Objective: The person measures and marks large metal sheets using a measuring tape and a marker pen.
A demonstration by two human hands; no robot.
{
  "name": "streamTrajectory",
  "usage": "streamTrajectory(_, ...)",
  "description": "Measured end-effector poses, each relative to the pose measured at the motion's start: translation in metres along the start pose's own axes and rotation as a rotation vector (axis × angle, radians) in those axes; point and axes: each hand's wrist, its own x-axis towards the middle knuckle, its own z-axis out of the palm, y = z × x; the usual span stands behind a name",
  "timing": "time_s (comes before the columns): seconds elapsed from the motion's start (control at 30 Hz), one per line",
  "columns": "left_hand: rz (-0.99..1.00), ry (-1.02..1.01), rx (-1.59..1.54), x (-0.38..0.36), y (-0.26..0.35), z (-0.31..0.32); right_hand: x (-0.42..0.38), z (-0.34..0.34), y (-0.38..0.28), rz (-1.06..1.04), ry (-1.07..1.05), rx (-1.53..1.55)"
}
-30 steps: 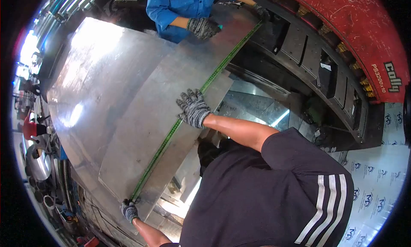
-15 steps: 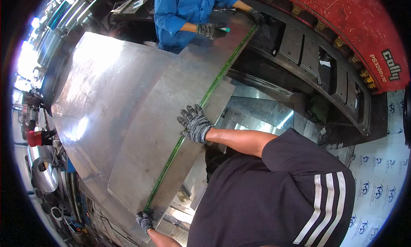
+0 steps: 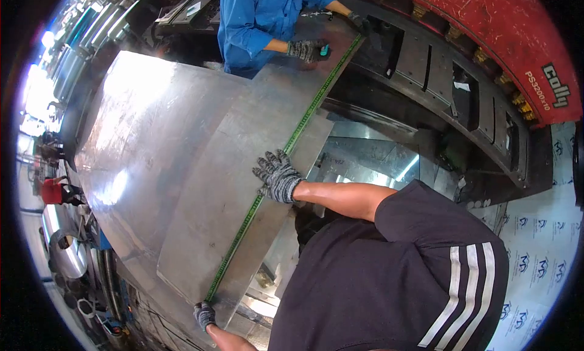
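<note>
A green measuring tape (image 3: 250, 214) runs slantwise across a large grey metal sheet (image 3: 207, 186). My right hand (image 3: 278, 176), in a grey knitted glove, lies flat on the sheet with its fingers spread, its thumb side beside the tape. At the sheet's lower corner, my left hand (image 3: 205, 315), gloved too, has its fingers closed round the tape's near end and the sheet edge. Across the sheet, a co-worker in blue (image 3: 255, 22) has one gloved hand (image 3: 359, 23) at the tape's far end and a small green object in the other (image 3: 308, 51).
A red machine (image 3: 486, 40) with a dark slotted bed (image 3: 420, 65) stands at the upper right. Other metal sheets (image 3: 365, 159) lie below the main sheet's right edge. A metal coil (image 3: 64, 244) and a person in red (image 3: 53, 191) are at the far left.
The co-worker's hand with the green object has shifted slightly right and down, and the object's angle has changed. My hands keep their places on the sheet.
</note>
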Motion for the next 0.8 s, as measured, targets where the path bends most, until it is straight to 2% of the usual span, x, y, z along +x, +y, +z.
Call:
streamTrajectory(0.13,-0.043,0.092,0.121,0.006,0.007,0.004,-0.001,0.003,0.003,-0.008,0.01,0.001)
streamTrajectory(0.17,-0.093,0.065,0.104,0.0,0.021,-0.003,0.0,0.006,0.004,-0.022,0.04,0.004)
streamTrajectory(0.47,-0.195,0.099,0.019,0.024,0.018,0.023,0.006,0.018,0.008,-0.022,0.074,0.023)
streamTrajectory(0.67,-0.137,0.131,-0.177,0.032,0.01,0.036,0.005,0.014,0.009,-0.033,0.057,0.024)
streamTrajectory(0.8,-0.097,0.164,-0.165,0.03,0.012,0.038,0.005,0.018,0.009,-0.029,0.066,0.024)
